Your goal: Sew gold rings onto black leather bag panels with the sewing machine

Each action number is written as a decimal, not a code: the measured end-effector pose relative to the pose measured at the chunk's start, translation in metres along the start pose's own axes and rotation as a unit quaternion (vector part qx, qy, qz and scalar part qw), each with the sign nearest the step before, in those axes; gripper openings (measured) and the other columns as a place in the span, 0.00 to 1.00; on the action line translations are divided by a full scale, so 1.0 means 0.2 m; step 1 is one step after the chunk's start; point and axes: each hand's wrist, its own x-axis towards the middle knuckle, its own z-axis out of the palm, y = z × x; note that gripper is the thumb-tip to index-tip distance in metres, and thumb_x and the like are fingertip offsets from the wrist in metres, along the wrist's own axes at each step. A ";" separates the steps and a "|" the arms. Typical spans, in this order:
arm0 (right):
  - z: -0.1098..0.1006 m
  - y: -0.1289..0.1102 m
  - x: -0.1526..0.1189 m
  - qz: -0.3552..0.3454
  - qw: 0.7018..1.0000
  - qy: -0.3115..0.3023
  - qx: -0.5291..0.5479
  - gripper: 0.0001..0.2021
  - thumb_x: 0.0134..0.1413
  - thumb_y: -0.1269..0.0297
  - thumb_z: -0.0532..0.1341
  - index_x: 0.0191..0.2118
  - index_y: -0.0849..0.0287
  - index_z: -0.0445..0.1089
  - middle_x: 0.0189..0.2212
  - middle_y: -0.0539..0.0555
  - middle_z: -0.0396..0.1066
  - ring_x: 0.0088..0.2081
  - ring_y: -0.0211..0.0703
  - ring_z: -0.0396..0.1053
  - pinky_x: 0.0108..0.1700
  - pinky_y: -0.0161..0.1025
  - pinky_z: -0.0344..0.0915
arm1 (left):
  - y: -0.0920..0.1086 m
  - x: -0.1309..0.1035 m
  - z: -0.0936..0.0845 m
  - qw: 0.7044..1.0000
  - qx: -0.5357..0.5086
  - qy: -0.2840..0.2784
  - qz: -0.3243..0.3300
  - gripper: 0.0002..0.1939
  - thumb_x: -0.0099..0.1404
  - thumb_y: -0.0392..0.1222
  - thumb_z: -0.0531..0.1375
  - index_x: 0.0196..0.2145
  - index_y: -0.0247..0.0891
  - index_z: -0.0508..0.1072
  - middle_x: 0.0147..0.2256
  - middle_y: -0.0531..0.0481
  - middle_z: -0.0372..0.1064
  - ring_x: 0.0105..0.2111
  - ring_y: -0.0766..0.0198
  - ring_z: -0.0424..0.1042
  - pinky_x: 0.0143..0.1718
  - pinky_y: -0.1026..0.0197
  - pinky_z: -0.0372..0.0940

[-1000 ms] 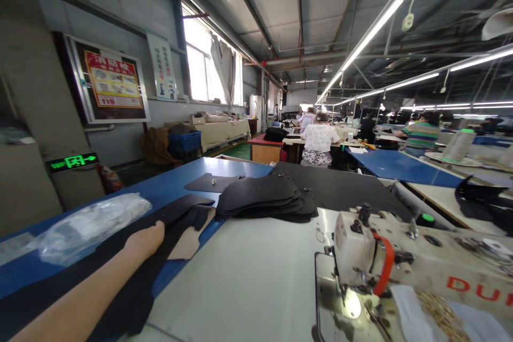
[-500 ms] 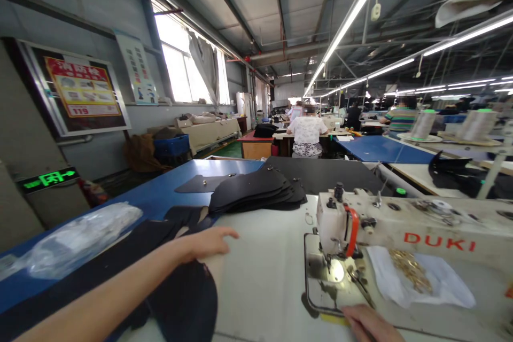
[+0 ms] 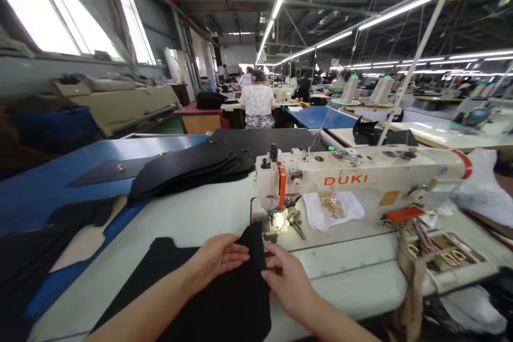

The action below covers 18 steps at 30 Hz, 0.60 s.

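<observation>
A large black fabric panel (image 3: 224,304) lies across the front of the sewing table, its upper corner raised toward the needle area of the DUKI sewing machine (image 3: 360,171). My left hand (image 3: 222,256) is closed on the panel's upper part, fingers curled and pointing right. At the panel's right edge, my right hand (image 3: 286,280) pinches the material between thumb and fingers. Just beyond the hands, the lit needle plate (image 3: 277,221) sits under the presser foot. The panel's lower end runs out of view.
Stacked black pieces (image 3: 192,165) lie at the back left, with more dark pieces (image 3: 76,224) on the blue table. A white cloth (image 3: 355,208) holds gold-coloured hardware beside the machine. A tray of rings (image 3: 452,251) stands at right. A person (image 3: 257,99) sits ahead.
The view has turned right. My left hand has come from the dark pieces at left to the machine front with a black panel; my right hand now grips its edge too.
</observation>
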 end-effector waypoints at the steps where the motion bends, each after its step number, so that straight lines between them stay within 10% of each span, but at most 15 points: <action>1: 0.00 0.00 0.02 0.011 1.000 0.001 0.019 0.28 0.43 0.77 0.55 0.54 0.59 0.61 0.23 0.45 0.61 0.23 0.37 0.63 0.22 0.32 0.63 | -0.01 -0.01 0.00 0.999 0.016 0.016 0.030 0.13 0.58 0.43 0.58 0.39 0.34 0.68 0.32 0.42 0.76 0.30 0.59 0.77 0.32 0.62 0.71; 4: 0.00 0.00 0.04 0.022 0.999 0.004 0.041 0.28 0.43 0.78 0.56 0.54 0.60 0.60 0.23 0.45 0.60 0.22 0.36 0.62 0.21 0.31 0.63 | -0.09 -0.03 -0.02 0.961 0.156 0.068 0.220 0.19 0.61 0.44 0.55 0.49 0.37 0.64 0.41 0.42 0.75 0.38 0.57 0.77 0.44 0.54 0.70; 7: 0.00 0.00 0.04 0.031 0.999 -0.007 0.028 0.26 0.44 0.77 0.56 0.53 0.61 0.61 0.24 0.46 0.62 0.22 0.35 0.63 0.23 0.32 0.65 | -0.20 -0.04 -0.03 0.825 0.388 0.067 0.406 0.22 0.64 0.46 0.53 0.55 0.42 0.64 0.54 0.44 0.67 0.54 0.55 0.67 0.56 0.50 0.61; 11: -0.13 -0.08 0.04 -0.008 0.991 -0.054 -0.122 0.20 0.49 0.74 0.57 0.50 0.60 0.67 0.24 0.48 0.67 0.24 0.38 0.68 0.28 0.33 0.66 | -0.30 -0.03 -0.02 0.659 0.585 0.041 0.472 0.24 0.67 0.47 0.51 0.60 0.44 0.58 0.62 0.47 0.55 0.61 0.56 0.56 0.59 0.51 0.58; 15: -0.39 -0.22 0.12 -0.084 0.899 0.019 -0.430 0.10 0.54 0.71 0.56 0.38 0.59 0.74 0.32 0.55 0.75 0.37 0.46 0.72 0.41 0.38 0.65 | -0.31 0.01 0.00 0.624 0.628 0.069 0.459 0.26 0.68 0.48 0.48 0.61 0.40 0.56 0.63 0.45 0.52 0.61 0.54 0.54 0.58 0.49 0.59; 18: -0.55 -0.28 0.25 -0.070 0.874 0.089 -0.472 0.15 0.58 0.74 0.49 0.39 0.64 0.73 0.42 0.63 0.74 0.46 0.52 0.70 0.49 0.44 0.61 | -0.30 0.03 0.02 0.612 0.643 0.073 0.454 0.27 0.68 0.49 0.47 0.61 0.38 0.57 0.62 0.45 0.52 0.61 0.53 0.55 0.57 0.48 0.60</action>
